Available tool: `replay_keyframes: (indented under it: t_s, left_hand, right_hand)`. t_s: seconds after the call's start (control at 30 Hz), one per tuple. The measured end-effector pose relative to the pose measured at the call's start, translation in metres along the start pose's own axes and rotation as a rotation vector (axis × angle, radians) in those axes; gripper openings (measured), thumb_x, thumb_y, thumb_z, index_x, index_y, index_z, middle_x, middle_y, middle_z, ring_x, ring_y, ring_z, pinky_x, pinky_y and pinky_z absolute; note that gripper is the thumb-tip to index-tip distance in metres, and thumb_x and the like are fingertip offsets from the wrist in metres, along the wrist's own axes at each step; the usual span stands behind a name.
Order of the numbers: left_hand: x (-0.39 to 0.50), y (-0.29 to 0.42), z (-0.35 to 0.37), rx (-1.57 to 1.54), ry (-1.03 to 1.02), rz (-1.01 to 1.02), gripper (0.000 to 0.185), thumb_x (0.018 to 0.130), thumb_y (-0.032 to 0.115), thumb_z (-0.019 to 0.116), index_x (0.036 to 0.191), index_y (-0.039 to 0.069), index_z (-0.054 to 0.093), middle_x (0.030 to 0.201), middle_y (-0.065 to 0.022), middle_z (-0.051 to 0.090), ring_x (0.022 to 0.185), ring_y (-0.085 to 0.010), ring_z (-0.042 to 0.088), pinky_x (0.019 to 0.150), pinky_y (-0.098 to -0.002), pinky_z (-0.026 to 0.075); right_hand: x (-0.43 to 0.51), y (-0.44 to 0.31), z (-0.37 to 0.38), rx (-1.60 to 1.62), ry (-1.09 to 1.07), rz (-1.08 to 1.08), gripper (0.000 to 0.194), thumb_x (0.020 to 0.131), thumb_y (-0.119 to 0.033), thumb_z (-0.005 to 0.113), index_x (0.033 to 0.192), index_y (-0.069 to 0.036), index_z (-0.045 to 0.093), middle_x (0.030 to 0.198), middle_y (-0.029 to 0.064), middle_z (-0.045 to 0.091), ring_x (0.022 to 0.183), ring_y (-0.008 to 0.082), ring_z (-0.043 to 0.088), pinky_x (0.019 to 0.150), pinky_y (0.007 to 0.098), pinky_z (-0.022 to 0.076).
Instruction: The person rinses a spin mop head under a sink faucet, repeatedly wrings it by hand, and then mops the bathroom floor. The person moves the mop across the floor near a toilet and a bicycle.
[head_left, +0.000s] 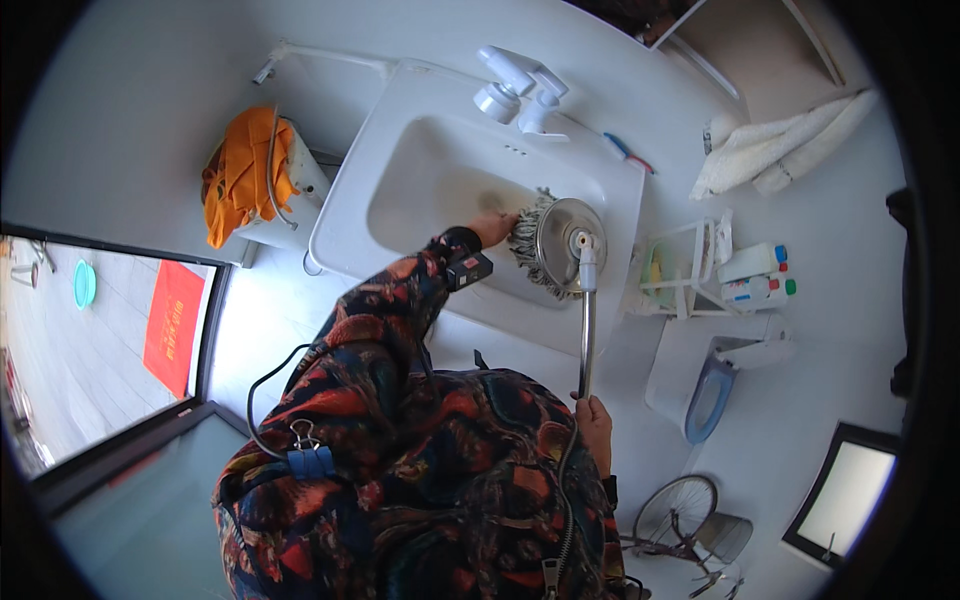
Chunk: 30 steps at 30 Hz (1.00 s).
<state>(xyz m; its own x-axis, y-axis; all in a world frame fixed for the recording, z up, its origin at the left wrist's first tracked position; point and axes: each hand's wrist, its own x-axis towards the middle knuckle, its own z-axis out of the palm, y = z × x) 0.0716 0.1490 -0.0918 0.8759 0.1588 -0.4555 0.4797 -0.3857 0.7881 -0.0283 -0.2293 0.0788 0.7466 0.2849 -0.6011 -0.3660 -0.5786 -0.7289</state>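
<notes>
A mop head with grey string strands (531, 232) and a round metal disc (561, 232) hangs over the right part of the white sink (405, 180). My left hand (491, 227) reaches into the basin, its fingers at the left edge of the strands, seeming to pinch them. My right hand (594, 427) is closed around the mop's metal handle (587, 337), low by my right side. A white joint (587, 262) links handle and disc. Above the basin sits a white faucet (517, 90); no running water is discernible.
An orange cloth (251, 172) drapes over a white tank (300, 187) left of the sink. A brush (628, 154) lies on the sink's right rim. To the right are a white rack (686, 277), bottles (754, 277), a toilet (701, 382) and towels (780, 150). A bicycle (682, 517) stands lower right.
</notes>
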Motion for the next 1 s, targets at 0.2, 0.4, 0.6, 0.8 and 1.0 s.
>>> replay_keyframes:
  t_s: [0.2, 0.4, 0.6, 0.8, 1.0]
  left_hand:
    - [0.042, -0.035, -0.005, 0.822, -0.115, 0.022, 0.032, 0.080, 0.020, 0.051, 0.107, 0.007, 0.064, 0.108, -0.0151, 0.063, 0.098, -0.0347, 0.060, 0.086, -0.0414, 0.049]
    - [0.042, -0.008, -0.008, 0.709, 0.012, -0.094, 0.028, 0.077, 0.012, 0.052, 0.100, 0.007, 0.066, 0.104, -0.0153, 0.065, 0.101, -0.0337, 0.061, 0.086, -0.0420, 0.049]
    - [0.031, 0.013, -0.018, 0.738, -0.115, -0.179, 0.029, 0.076, 0.009, 0.053, 0.101, 0.006, 0.066, 0.106, -0.0180, 0.064, 0.103, -0.0340, 0.061, 0.087, -0.0429, 0.048]
    - [0.009, 0.000, -0.040, 0.674, 0.228, -0.304, 0.034, 0.079, 0.017, 0.053, 0.111, 0.007, 0.061, 0.113, -0.0155, 0.058, 0.113, -0.0361, 0.051, 0.090, -0.0449, 0.046]
    - [0.064, -0.032, -0.035, 0.578, 0.502, -0.383, 0.040, 0.076, 0.021, 0.059, 0.114, 0.008, 0.057, 0.123, -0.0146, 0.047, 0.115, -0.0312, 0.046, 0.093, -0.0412, 0.045]
  right_hand:
    - [-0.005, 0.003, -0.001, 0.073, 0.041, 0.101, 0.027, 0.096, -0.021, 0.046, 0.110, -0.001, 0.058, 0.060, -0.0022, 0.048, 0.051, 0.0044, 0.042, 0.046, 0.0205, 0.0337]
    - [-0.011, 0.009, 0.002, 0.102, 0.031, 0.028, 0.030, 0.096, -0.024, 0.048, 0.111, -0.001, 0.058, 0.062, -0.0049, 0.047, 0.050, 0.0029, 0.040, 0.046, 0.0194, 0.0319]
    - [-0.013, 0.007, 0.000, 0.181, 0.009, 0.069, 0.030, 0.096, -0.025, 0.048, 0.112, -0.001, 0.057, 0.061, -0.0053, 0.046, 0.049, 0.0026, 0.038, 0.045, 0.0188, 0.0305]
    - [-0.015, -0.011, -0.010, 0.199, 0.014, 0.056, 0.028, 0.096, -0.021, 0.046, 0.112, 0.001, 0.055, 0.060, -0.0041, 0.045, 0.048, 0.0032, 0.038, 0.045, 0.0191, 0.0305]
    - [-0.021, -0.011, -0.009, 0.102, 0.027, 0.049, 0.030, 0.095, -0.021, 0.048, 0.113, 0.001, 0.057, 0.061, -0.0050, 0.045, 0.049, 0.0024, 0.038, 0.045, 0.0187, 0.0303]
